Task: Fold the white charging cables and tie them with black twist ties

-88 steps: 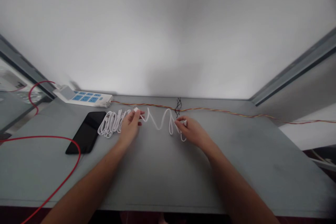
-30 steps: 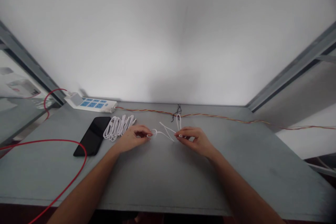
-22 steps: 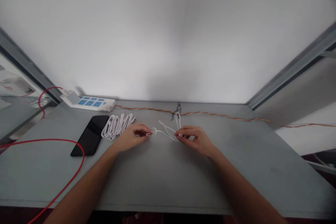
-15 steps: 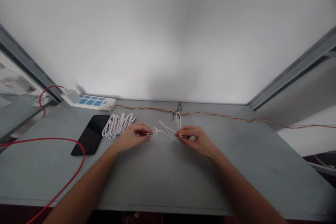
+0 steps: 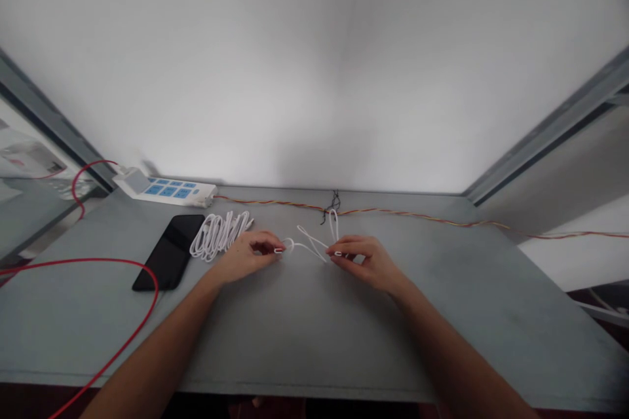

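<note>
A thin white cable (image 5: 311, 239) runs between my two hands, bent into loops above the grey table. My left hand (image 5: 248, 255) pinches one end of it between thumb and fingers, and a small white tip pokes out. With thumb and fingertips, my right hand (image 5: 364, 260) grips the other end, where another small white tip shows. One narrow loop stands up just behind the right fingers. Beside my left hand lies a bundle of coiled white cable (image 5: 219, 236), touching or nearly touching a black smartphone (image 5: 168, 253).
At the back left a white power strip (image 5: 202, 195) with blue sockets holds a white plug (image 5: 132, 180). Its twisted cord (image 5: 417, 215) runs right along the wall, with a black tie (image 5: 335, 200) around it. A red cable (image 5: 152, 304) curves across the left side.
</note>
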A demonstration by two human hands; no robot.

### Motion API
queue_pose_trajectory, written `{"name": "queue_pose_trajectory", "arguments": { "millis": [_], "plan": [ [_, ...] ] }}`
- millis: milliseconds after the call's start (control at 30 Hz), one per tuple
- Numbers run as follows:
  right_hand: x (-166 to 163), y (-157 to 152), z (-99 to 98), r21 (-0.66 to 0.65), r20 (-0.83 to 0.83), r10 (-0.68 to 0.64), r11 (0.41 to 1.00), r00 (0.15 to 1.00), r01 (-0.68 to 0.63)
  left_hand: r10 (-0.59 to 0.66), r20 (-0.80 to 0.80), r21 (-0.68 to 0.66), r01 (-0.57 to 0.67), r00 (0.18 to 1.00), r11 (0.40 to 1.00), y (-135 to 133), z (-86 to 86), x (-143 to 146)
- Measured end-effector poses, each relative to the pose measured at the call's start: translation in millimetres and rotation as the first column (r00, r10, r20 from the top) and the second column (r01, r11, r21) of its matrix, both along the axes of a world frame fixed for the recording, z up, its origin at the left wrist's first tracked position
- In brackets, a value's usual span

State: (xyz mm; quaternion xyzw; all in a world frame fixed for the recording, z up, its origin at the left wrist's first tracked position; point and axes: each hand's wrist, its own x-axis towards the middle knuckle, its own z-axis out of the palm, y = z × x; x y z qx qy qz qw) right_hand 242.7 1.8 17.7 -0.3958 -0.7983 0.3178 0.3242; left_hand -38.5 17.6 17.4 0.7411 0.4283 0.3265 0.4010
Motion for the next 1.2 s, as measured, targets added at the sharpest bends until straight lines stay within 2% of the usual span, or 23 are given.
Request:
{"name": "queue_pose_trajectory", "arguments": {
  "millis": [300, 633, 1200],
  "plan": [
    [0.7, 0.3, -1.7, 0.029, -0.013, 0.037, 0.999, 0.999, -0.037, -0.034, -0.034, -0.025, 0.034, 0.999, 0.999, -0.3, 2.5, 0.0],
    [-0.4, -2.0, 0.5, -0.008, 0.024, 0.065, 0.998, 0.998, -0.065, -0.095, -0.019, -0.003, 0.095, 0.995, 0.995, 1.8, -1.3, -3.7],
    [-1.0, -1.6, 0.5, -0.043, 0.043, 0.059, 0.997, 0.997, -0.058, -0.098, 0.01, -0.034, 0.098, 0.995, 0.995, 1.8, -1.6, -2.9]
  ]
}}
